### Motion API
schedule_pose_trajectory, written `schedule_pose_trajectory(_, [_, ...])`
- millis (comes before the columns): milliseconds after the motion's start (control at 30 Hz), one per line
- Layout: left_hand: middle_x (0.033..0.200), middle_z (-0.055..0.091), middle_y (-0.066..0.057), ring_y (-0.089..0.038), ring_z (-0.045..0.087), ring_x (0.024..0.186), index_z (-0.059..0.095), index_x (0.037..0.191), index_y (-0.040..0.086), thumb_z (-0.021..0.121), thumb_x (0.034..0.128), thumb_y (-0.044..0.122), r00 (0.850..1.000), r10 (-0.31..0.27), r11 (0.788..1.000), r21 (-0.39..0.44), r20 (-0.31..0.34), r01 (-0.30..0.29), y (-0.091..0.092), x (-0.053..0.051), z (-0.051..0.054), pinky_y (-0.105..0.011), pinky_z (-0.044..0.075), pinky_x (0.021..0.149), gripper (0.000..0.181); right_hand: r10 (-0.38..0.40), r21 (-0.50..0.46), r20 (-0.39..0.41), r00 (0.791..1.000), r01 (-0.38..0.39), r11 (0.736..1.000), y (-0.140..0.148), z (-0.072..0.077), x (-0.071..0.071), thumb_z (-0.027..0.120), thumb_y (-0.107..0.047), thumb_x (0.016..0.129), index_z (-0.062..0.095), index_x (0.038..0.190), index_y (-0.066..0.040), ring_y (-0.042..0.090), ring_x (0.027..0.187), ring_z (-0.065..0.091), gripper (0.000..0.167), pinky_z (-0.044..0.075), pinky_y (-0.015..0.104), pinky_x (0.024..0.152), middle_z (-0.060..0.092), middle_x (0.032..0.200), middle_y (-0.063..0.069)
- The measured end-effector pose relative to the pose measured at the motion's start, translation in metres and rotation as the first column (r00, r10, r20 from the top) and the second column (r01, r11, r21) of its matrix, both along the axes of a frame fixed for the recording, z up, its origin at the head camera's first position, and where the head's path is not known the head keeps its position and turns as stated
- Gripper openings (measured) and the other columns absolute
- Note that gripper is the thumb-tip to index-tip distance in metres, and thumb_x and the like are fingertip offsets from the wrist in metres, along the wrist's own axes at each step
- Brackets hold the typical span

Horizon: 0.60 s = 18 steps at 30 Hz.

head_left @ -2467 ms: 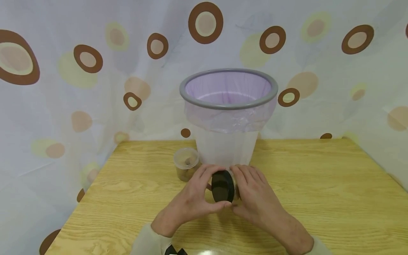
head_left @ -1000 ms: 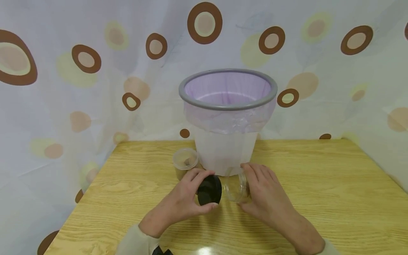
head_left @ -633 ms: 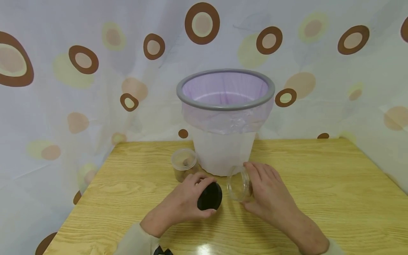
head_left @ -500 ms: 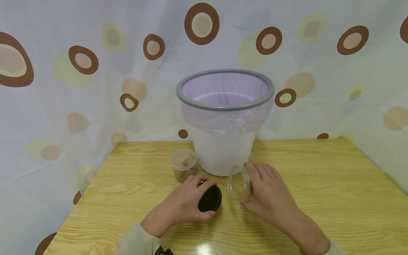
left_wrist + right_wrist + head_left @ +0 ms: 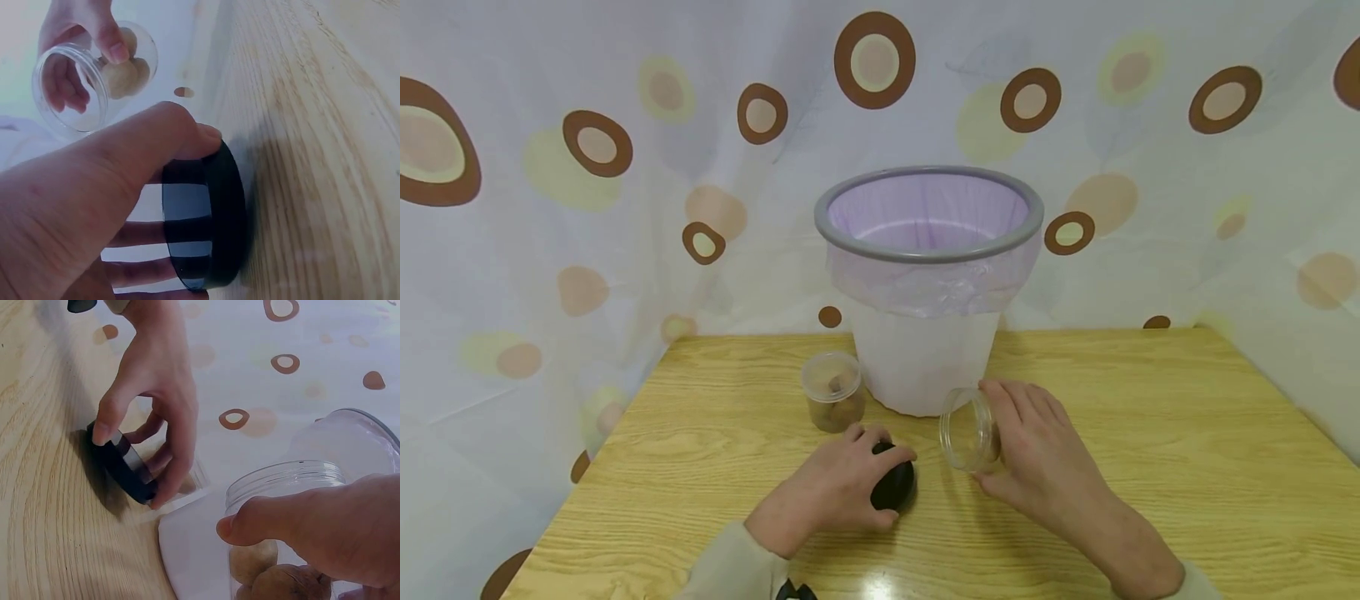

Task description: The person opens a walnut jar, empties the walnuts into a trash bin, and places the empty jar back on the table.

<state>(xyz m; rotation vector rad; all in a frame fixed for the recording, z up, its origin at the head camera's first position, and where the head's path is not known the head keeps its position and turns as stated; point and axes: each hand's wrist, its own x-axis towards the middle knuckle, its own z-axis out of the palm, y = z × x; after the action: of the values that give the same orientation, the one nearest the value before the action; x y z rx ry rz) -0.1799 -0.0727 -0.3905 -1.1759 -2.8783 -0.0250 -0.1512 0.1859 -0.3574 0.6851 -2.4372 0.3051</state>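
In the head view my left hand [image 5: 838, 483] grips a black round lid [image 5: 895, 485] low over the table, thumb and fingers round its edge. From the left wrist view I cannot tell whether the lid [image 5: 228, 219] touches the wood. To the right, my right hand [image 5: 1048, 446] holds a clear jar [image 5: 958, 433], uncovered and tipped on its side in the head view, its mouth facing left. Several round tan balls [image 5: 253, 559] show inside the jar in both wrist views. Part of the jar is hidden behind the right hand.
A white bin [image 5: 925, 358] with a grey rim and a lilac liner stands just behind the hands. Left of it sits a small clear tub [image 5: 833, 387] with brown lumps in it. The wooden table [image 5: 1150, 433] meets a patterned sheet [image 5: 760, 275] behind.
The lid came off the jar between the first two frames. Since then my left hand has lowered the lid and turned it toward the table. My right hand and the jar have shifted slightly right.
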Motion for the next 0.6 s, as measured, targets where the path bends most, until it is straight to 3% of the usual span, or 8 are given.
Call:
schedule_pose_trajectory(233, [0.126,0.056,-0.003,-0.021,0.054,0.104,0.056,0.134,0.036,0.074,0.0818,0.047,0.996,0.026,0.999,-0.049,0.083,-0.022,0.0003,0.0023,-0.0018,-0.03,0.053,0.073,0.056,0.003,0.004,0.008,1.0,-0.003,1.0,0.0024,0.0011,-0.0012,0.098,-0.023,0.044,0.051,0.127,0.001,0.034,0.11,0.058,0.098,0.041,0.05,0.103,0.062,0.114,0.016])
schedule_pose_trajectory(600, [0.142,0.052,-0.006,-0.027,0.054,0.119,0.049,0.142,0.043,0.07,0.0892,0.048,0.986,0.017,0.998,-0.069,0.165,-0.005,-0.0005,0.0041,-0.0001,-0.039,0.055,0.084,0.057,-0.008,0.013,0.01,1.0,0.008,1.0,0.0091,0.0069,-0.0005,0.098,-0.024,0.045,0.051,0.125,0.001,0.035,0.11,0.057,0.096,0.04,0.05,0.103,0.062,0.114,0.017])
